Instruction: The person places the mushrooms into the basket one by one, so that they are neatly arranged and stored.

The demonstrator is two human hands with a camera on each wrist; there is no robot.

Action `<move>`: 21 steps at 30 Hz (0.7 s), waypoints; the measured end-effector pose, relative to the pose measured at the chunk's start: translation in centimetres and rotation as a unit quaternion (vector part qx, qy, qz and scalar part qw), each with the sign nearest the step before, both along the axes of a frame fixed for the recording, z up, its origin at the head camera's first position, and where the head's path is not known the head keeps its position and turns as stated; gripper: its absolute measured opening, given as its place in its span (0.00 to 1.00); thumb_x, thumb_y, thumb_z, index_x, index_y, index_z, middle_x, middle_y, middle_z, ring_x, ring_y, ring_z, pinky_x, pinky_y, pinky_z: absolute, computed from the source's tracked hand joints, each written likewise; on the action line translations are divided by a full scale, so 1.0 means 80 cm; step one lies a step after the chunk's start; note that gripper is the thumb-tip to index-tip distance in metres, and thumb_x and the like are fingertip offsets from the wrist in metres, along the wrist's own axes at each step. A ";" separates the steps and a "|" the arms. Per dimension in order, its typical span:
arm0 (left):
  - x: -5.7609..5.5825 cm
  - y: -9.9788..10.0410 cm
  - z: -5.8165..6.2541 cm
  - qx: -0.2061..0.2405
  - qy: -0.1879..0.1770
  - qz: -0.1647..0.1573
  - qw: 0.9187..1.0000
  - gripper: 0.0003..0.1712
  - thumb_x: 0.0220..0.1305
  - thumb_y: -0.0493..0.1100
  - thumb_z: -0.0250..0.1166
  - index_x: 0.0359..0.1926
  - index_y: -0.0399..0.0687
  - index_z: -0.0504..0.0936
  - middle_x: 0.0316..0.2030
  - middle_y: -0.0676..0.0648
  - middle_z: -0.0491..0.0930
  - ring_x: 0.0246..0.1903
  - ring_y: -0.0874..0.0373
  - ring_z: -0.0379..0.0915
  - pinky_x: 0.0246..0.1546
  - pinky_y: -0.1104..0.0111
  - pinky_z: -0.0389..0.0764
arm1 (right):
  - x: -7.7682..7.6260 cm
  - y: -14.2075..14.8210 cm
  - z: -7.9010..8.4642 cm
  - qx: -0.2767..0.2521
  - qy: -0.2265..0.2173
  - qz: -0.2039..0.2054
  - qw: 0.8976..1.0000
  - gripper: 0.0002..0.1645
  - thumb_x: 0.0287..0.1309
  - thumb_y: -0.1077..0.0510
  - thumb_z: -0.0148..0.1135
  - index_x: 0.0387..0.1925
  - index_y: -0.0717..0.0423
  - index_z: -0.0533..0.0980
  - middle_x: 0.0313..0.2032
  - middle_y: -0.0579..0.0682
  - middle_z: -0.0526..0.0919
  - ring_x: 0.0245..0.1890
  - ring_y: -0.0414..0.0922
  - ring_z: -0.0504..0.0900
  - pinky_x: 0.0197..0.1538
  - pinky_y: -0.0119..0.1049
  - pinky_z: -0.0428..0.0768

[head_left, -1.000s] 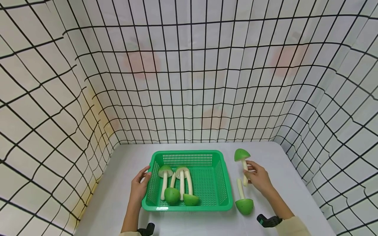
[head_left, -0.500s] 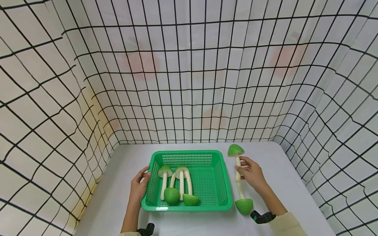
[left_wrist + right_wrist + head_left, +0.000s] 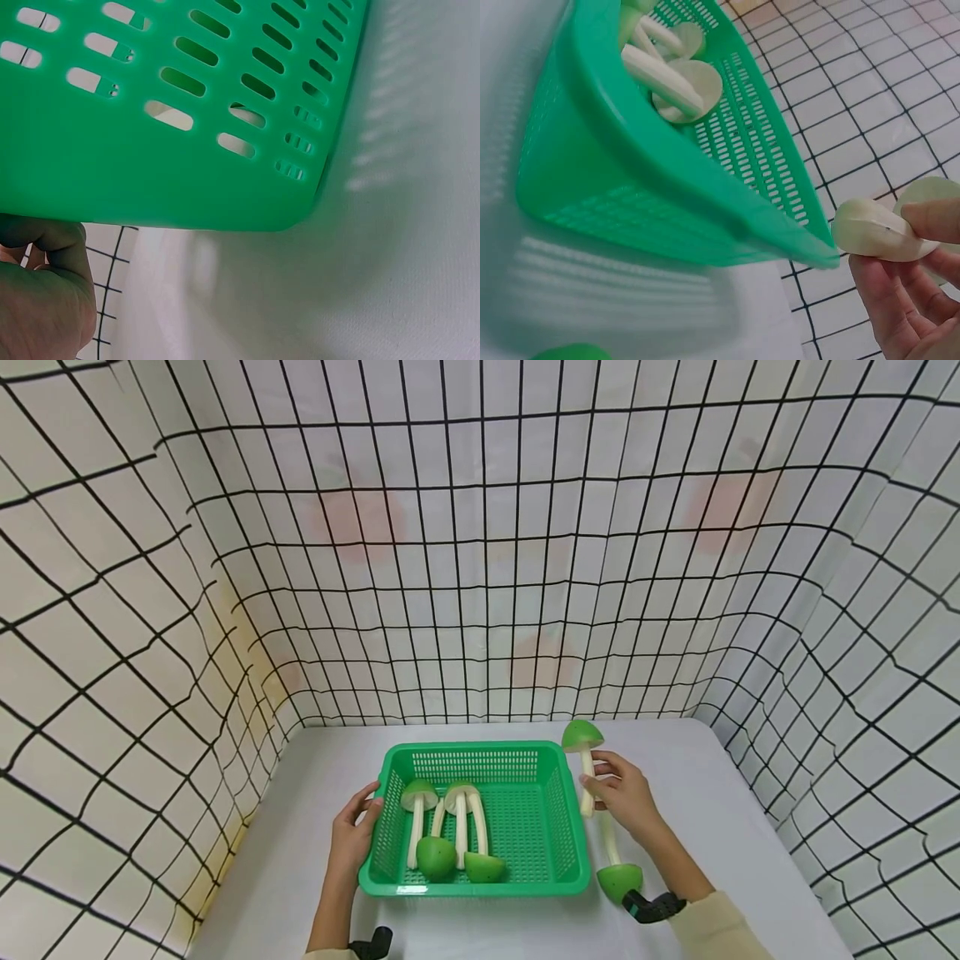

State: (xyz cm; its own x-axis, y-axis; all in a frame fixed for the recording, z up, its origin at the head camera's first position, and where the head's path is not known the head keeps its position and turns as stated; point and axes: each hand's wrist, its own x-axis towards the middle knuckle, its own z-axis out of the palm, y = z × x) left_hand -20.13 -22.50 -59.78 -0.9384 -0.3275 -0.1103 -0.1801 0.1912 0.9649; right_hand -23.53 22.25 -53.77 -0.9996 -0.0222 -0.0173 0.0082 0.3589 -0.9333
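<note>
My left hand (image 3: 352,839) holds the left rim of a green plastic basket (image 3: 495,890); the left wrist view shows its bent fingers against the basket's edge. Inside, toward the left, lie several toy mushrooms with green caps and pale stems, one green cap (image 3: 437,858) facing up. My right hand (image 3: 628,793) pinches another toy mushroom (image 3: 582,737) by its stem, cap upward, beside the basket's right rim. In the right wrist view, thumb and fingers close around that pale stem (image 3: 877,229). One more mushroom (image 3: 620,881) lies on the table below the right hand, its stem partly hidden.
The white table (image 3: 315,752) carries the basket near its middle. Black grid-patterned white walls (image 3: 487,568) rise behind and on both sides. A dark device (image 3: 654,907) is strapped to the right wrist, another (image 3: 372,943) to the left.
My right hand has carried its mushroom leftward and slightly away, from above the lying mushroom to the basket's right rim. The left hand and the basket have stayed put.
</note>
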 end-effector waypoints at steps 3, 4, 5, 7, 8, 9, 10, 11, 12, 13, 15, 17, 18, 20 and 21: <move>0.000 0.000 -0.001 0.001 -0.002 0.001 1.000 0.24 0.75 0.56 0.62 0.68 0.61 0.78 0.52 0.44 0.78 0.46 0.54 0.74 0.39 0.71 0.79 | -0.001 -0.007 0.002 0.000 -0.001 0.002 1.000 0.31 0.69 0.54 0.67 0.70 0.52 0.70 0.54 0.61 0.79 0.40 0.43 0.86 0.36 0.38 0.87; 0.000 0.000 -0.001 0.001 -0.003 0.001 1.000 0.24 0.75 0.56 0.62 0.68 0.61 0.78 0.52 0.43 0.78 0.46 0.54 0.74 0.39 0.71 0.79 | -0.001 -0.010 0.002 0.000 -0.002 0.003 1.000 0.31 0.69 0.54 0.67 0.70 0.52 0.70 0.54 0.61 0.79 0.40 0.43 0.86 0.36 0.38 0.87; 0.000 0.000 -0.001 0.001 -0.003 0.001 1.000 0.24 0.75 0.56 0.62 0.68 0.61 0.78 0.52 0.43 0.78 0.46 0.54 0.75 0.39 0.71 0.79 | -0.001 -0.013 0.003 0.000 -0.002 0.003 1.000 0.31 0.69 0.54 0.67 0.70 0.52 0.70 0.54 0.61 0.79 0.41 0.43 0.86 0.37 0.38 0.87; 0.000 0.000 0.000 0.000 -0.004 0.000 1.000 0.24 0.75 0.56 0.61 0.68 0.61 0.78 0.53 0.43 0.78 0.48 0.53 0.74 0.39 0.70 0.79 | -0.001 -0.018 0.005 0.000 -0.002 0.005 1.000 0.32 0.69 0.54 0.67 0.70 0.53 0.69 0.54 0.61 0.79 0.41 0.44 0.86 0.36 0.38 0.87; 0.001 0.000 0.000 0.000 -0.005 0.000 1.000 0.24 0.75 0.56 0.61 0.68 0.61 0.78 0.53 0.43 0.78 0.48 0.52 0.74 0.40 0.70 0.78 | -0.001 -0.021 0.006 -0.003 -0.002 0.006 1.000 0.32 0.69 0.55 0.67 0.70 0.53 0.69 0.54 0.60 0.79 0.41 0.45 0.86 0.36 0.38 0.87; 0.001 0.000 0.000 -0.001 -0.005 0.000 1.000 0.24 0.75 0.56 0.61 0.68 0.61 0.78 0.53 0.43 0.78 0.49 0.52 0.74 0.40 0.70 0.78 | -0.001 -0.024 0.007 -0.004 -0.003 0.007 1.000 0.32 0.69 0.55 0.67 0.70 0.53 0.69 0.54 0.60 0.79 0.42 0.45 0.86 0.37 0.39 0.87; 0.001 0.000 0.000 -0.001 -0.005 0.000 1.000 0.24 0.75 0.56 0.61 0.68 0.61 0.78 0.53 0.43 0.78 0.49 0.51 0.74 0.40 0.69 0.78 | -0.002 -0.027 0.008 -0.008 -0.003 0.008 1.000 0.32 0.68 0.55 0.67 0.70 0.53 0.70 0.53 0.60 0.79 0.41 0.45 0.86 0.36 0.40 0.87; 0.001 0.001 0.000 0.000 -0.005 0.000 1.000 0.24 0.75 0.56 0.61 0.68 0.61 0.78 0.53 0.43 0.78 0.50 0.51 0.74 0.40 0.69 0.78 | -0.002 -0.029 0.008 -0.011 -0.003 0.009 1.000 0.32 0.68 0.55 0.67 0.70 0.53 0.70 0.53 0.60 0.79 0.41 0.45 0.86 0.36 0.40 0.87; 0.001 0.001 0.000 0.000 -0.006 0.000 1.000 0.24 0.75 0.56 0.61 0.68 0.61 0.78 0.53 0.43 0.78 0.50 0.51 0.74 0.40 0.69 0.78 | -0.001 -0.031 0.009 -0.014 0.000 0.013 1.000 0.32 0.68 0.55 0.67 0.70 0.53 0.70 0.53 0.61 0.79 0.41 0.45 0.86 0.36 0.40 0.87; 0.001 0.001 -0.001 0.001 -0.005 0.000 1.000 0.24 0.75 0.56 0.61 0.68 0.61 0.78 0.53 0.43 0.78 0.49 0.51 0.74 0.40 0.70 0.78 | -0.001 -0.033 0.009 -0.017 0.000 0.016 1.000 0.32 0.68 0.55 0.67 0.70 0.53 0.70 0.53 0.61 0.79 0.40 0.45 0.86 0.36 0.40 0.87; 0.001 0.001 0.000 0.002 -0.004 0.001 1.000 0.24 0.75 0.56 0.61 0.68 0.61 0.78 0.53 0.43 0.78 0.48 0.51 0.75 0.39 0.70 0.79 | 0.000 -0.037 0.009 -0.023 0.005 0.020 1.000 0.32 0.68 0.55 0.68 0.69 0.54 0.70 0.52 0.61 0.80 0.40 0.44 0.86 0.35 0.41 0.87; 0.001 0.001 0.000 0.005 -0.005 0.001 1.000 0.24 0.75 0.56 0.62 0.68 0.61 0.78 0.53 0.43 0.78 0.48 0.52 0.75 0.39 0.70 0.79 | 0.001 -0.041 0.009 -0.026 0.008 0.025 0.999 0.32 0.68 0.54 0.68 0.69 0.53 0.70 0.52 0.61 0.80 0.39 0.43 0.86 0.35 0.41 0.87; 0.000 0.001 0.000 0.005 -0.005 0.001 1.000 0.24 0.75 0.56 0.62 0.68 0.61 0.78 0.53 0.43 0.78 0.47 0.52 0.75 0.39 0.70 0.79 | 0.002 -0.043 0.009 -0.026 0.010 0.029 0.999 0.32 0.68 0.54 0.68 0.70 0.54 0.70 0.53 0.62 0.80 0.39 0.43 0.86 0.35 0.41 0.87; 0.000 0.001 0.000 0.004 -0.005 0.002 1.000 0.24 0.75 0.56 0.61 0.68 0.61 0.78 0.53 0.43 0.78 0.47 0.52 0.75 0.39 0.71 0.79 | 0.002 -0.047 0.008 -0.029 0.008 0.029 0.999 0.32 0.68 0.55 0.68 0.69 0.52 0.70 0.52 0.61 0.80 0.39 0.43 0.86 0.35 0.42 0.87; 0.000 0.001 0.000 0.004 -0.005 0.002 1.000 0.24 0.75 0.56 0.61 0.68 0.61 0.78 0.53 0.43 0.78 0.47 0.53 0.75 0.39 0.71 0.79 | 0.001 -0.049 0.007 -0.030 0.005 0.029 0.999 0.31 0.67 0.55 0.68 0.69 0.51 0.71 0.52 0.60 0.80 0.39 0.43 0.86 0.35 0.42 0.87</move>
State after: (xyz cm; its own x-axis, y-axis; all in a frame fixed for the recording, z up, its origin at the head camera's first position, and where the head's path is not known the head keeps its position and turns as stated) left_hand -20.11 -22.43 -59.79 -0.9359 -0.3301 -0.1231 -0.1915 0.1834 0.9642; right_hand -23.42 18.29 -53.23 -0.9967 -0.0805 -0.0041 -0.0205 0.3026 -0.9529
